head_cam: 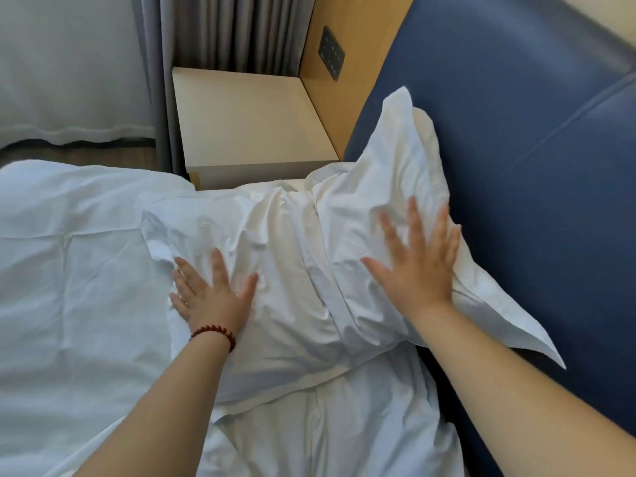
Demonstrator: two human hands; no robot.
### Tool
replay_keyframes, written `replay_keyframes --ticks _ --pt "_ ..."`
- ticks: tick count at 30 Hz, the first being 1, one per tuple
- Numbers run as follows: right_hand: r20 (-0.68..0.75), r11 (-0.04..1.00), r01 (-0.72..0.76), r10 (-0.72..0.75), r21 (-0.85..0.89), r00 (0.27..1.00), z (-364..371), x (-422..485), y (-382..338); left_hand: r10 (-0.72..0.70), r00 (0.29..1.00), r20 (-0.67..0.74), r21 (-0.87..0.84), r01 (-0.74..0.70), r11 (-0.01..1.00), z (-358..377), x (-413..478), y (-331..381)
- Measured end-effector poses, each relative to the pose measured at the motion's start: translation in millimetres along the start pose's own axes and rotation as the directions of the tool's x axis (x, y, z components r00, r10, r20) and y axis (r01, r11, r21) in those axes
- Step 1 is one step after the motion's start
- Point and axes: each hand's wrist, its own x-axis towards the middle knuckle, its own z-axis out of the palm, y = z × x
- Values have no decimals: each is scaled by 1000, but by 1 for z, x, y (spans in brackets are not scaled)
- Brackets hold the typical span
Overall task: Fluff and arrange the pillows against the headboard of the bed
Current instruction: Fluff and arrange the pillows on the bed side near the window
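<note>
A white pillow (292,270) lies on the bed with its right edge propped against the blue padded headboard (516,149). My left hand (210,297), with a red bead bracelet at the wrist, presses flat on the pillow's left part, fingers spread. My right hand (416,263) is open with fingers apart, flat on or just above the pillow's right part near the headboard; it looks blurred. Neither hand grips the fabric. Below the pillow lies rumpled white bedding (344,425); I cannot tell whether it is a second pillow.
A white duvet (69,270) covers the bed at left. A beige bedside table (247,122) stands beyond the pillow, beside a wooden wall panel with a dark switch plate (331,54). Grey curtains (220,29) hang behind. Another bed (69,63) stands far left.
</note>
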Motion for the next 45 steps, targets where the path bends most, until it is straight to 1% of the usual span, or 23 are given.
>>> replay_keyframes --ticks 2,4,7,10,13,15,17,19,21,22,24,25,27,29,30,32,34,35,37,39,41,42,45 --pt "126 983 121 -103 -140 987 12 -8 8 -16 998 65 22 14 1000 -3 7 -11" --pt "208 971 101 -55 -216 977 17 -6 19 -18 994 105 -7 19 1000 -12 13 -24" --pt "231 958 48 20 -284 973 19 -4 10 -106 990 92 -303 129 944 -21 1 -48" --pt "242 987 90 -56 -134 969 24 -23 -32 -319 941 112 -563 325 760 -14 -29 -75" --pt "270 967 220 -247 128 931 37 -54 -70 -366 904 220 -627 419 657 -5 -44 -80" --pt "397 935 160 -284 317 873 43 -75 -97 -418 869 265 -592 489 641 -6 -48 -80" --pt "512 892 36 -291 450 808 50 -99 -124 -447 828 339 -555 559 616 -10 -49 -83" --pt "544 856 -72 -258 512 799 55 -117 -137 -407 799 443 -591 601 537 -18 -53 -89" --pt "538 823 -151 -209 548 816 57 -125 -141 -337 807 484 -668 590 453 -23 -60 -97" --pt "548 815 -174 -198 552 813 59 -128 -142 -302 824 480 -678 567 468 -20 -63 -103" --pt "567 807 -195 -198 557 799 62 -128 -142 -264 874 407 -730 485 482 -20 -73 -104" --pt "572 802 -201 -202 563 795 65 -125 -142 -256 899 356 -785 436 439 -21 -78 -102" --pt "570 786 -205 -216 583 792 72 -116 -142 -290 916 276 -870 366 330 -22 -79 -101" --pt "542 765 -192 -233 614 807 78 -119 -142 -338 904 263 -882 367 295 -20 -83 -108" --pt "496 737 -191 -219 649 840 79 -126 -142 -340 896 284 -861 395 321 -20 -85 -111" --pt "382 622 -251 -84 742 920 80 -151 -143 -290 893 345 -778 444 444 -13 -93 -119" --pt "407 500 -408 117 764 906 81 -180 -145 -264 900 348 -662 435 610 -8 -98 -114" --pt "485 429 -508 172 747 858 81 -191 -146 -286 897 339 -621 441 648 -7 -100 -109" --pt "714 218 -734 175 643 678 84 -204 -153 -336 879 338 -586 476 656 -5 -100 -106" --pt "889 -61 -887 65 458 454 86 -201 -166 -335 869 364 -596 494 633 -5 -101 -111" --pt "949 -309 -913 -80 267 305 93 -199 -180 -292 870 398 -634 491 598 2 -102 -121" --pt "950 -394 -897 -145 200 275 96 -199 -187 -248 884 395 -669 463 582 7 -104 -125" --pt "926 -552 -831 -279 63 255 100 -197 -204 -106 920 377 -745 370 555 21 -113 -136"
